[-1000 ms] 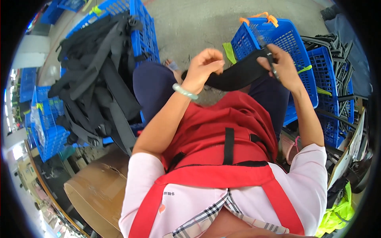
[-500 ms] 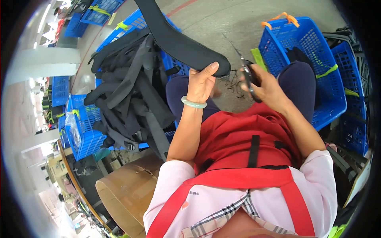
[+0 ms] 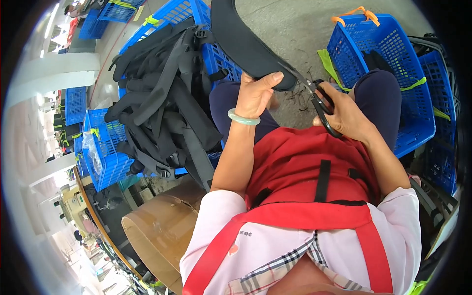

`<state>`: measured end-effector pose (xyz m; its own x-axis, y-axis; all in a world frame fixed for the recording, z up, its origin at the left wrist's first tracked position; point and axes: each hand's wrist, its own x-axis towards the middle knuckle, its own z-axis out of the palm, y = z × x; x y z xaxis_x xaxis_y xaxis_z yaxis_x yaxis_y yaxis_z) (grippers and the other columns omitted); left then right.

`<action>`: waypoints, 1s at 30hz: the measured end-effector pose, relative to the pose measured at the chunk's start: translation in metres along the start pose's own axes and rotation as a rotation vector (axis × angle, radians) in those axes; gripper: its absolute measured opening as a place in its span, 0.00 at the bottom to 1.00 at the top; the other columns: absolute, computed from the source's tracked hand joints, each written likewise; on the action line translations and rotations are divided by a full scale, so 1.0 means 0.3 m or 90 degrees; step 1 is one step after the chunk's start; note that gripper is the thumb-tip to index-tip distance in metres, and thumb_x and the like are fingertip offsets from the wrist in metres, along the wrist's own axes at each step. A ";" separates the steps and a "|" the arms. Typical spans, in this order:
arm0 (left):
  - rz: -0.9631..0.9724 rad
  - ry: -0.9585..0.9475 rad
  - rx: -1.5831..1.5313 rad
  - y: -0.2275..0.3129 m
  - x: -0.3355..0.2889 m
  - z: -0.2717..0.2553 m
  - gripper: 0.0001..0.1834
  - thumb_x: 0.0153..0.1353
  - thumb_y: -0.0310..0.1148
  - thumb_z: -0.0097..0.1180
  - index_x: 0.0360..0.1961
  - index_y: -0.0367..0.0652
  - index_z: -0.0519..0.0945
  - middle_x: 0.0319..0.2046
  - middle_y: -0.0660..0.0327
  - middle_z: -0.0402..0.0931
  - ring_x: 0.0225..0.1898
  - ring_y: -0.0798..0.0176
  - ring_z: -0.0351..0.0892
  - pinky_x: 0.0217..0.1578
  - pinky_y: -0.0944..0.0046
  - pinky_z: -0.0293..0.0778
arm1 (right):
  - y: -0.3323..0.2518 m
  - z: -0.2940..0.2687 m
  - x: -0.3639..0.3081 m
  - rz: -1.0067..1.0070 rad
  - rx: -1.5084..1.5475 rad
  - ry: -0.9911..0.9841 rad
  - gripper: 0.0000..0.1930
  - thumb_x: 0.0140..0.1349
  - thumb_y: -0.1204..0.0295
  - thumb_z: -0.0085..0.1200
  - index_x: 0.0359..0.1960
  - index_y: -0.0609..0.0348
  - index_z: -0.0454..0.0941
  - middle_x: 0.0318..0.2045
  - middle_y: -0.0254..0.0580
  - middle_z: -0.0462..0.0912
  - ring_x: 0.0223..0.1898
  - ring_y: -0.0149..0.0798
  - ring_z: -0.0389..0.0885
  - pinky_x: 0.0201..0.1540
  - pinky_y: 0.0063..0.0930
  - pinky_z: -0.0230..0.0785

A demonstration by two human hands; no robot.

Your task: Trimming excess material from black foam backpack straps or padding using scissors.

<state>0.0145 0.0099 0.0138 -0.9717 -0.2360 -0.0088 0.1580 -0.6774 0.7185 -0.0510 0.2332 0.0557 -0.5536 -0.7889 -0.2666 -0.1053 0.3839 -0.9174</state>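
Note:
My left hand (image 3: 256, 92) is closed on the rounded end of a curved black padded strap (image 3: 248, 46), thumb on top. The strap stretches up and away past the top of the view. In my right hand (image 3: 344, 113) is a pair of black-handled scissors (image 3: 322, 110), fingers through the handles. The blades reach the edge of the strap's near end, close to my left thumb. Whether they are cutting anything there I cannot make out.
To the left, a blue crate (image 3: 216, 56) is heaped with black padded straps (image 3: 162, 93). A second blue crate (image 3: 405, 98) with orange ties stands right of my knee. Below the heap is a cardboard box (image 3: 162, 226). Dark scraps (image 3: 302, 101) lie on the floor between my legs.
The scissors have come left, from apart to against the strap's end. The strap has swung so its upper part lies further right. My left hand has shifted slightly right.

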 end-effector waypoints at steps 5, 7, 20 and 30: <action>-0.008 -0.004 -0.013 -0.002 0.000 -0.011 0.11 0.53 0.15 0.60 0.35 0.42 0.82 0.33 0.65 0.81 0.36 0.70 0.80 0.41 0.69 0.75 | 0.021 -0.006 0.001 0.049 0.025 -0.030 0.31 0.48 0.53 0.69 0.42 0.65 0.70 0.25 0.29 0.60 0.28 0.26 0.57 0.29 0.22 0.53; -0.002 -0.007 -0.012 -0.005 0.002 -0.014 0.11 0.53 0.15 0.60 0.35 0.42 0.82 0.33 0.65 0.81 0.36 0.70 0.80 0.41 0.69 0.75 | 0.027 -0.005 0.001 0.070 0.060 -0.042 0.30 0.48 0.52 0.68 0.41 0.65 0.71 0.25 0.29 0.60 0.28 0.26 0.57 0.29 0.22 0.53; -0.061 0.060 -0.052 -0.001 -0.022 0.003 0.11 0.54 0.18 0.62 0.38 0.41 0.80 0.35 0.64 0.80 0.36 0.68 0.80 0.38 0.67 0.77 | 0.046 0.007 0.006 -0.034 -0.058 0.041 0.26 0.51 0.57 0.67 0.39 0.66 0.71 0.21 0.36 0.65 0.26 0.30 0.61 0.27 0.27 0.59; 0.002 0.048 0.047 -0.016 -0.012 -0.015 0.12 0.53 0.18 0.63 0.38 0.43 0.80 0.33 0.66 0.80 0.34 0.71 0.79 0.39 0.69 0.76 | 0.034 0.031 0.020 -0.074 -0.137 0.049 0.38 0.45 0.45 0.68 0.45 0.65 0.68 0.22 0.41 0.71 0.21 0.39 0.66 0.27 0.32 0.63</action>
<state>0.0181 0.0107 0.0073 -0.9550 -0.2910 -0.0571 0.1443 -0.6243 0.7677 -0.0477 0.2279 0.0420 -0.5874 -0.7985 -0.1317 -0.3410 0.3919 -0.8545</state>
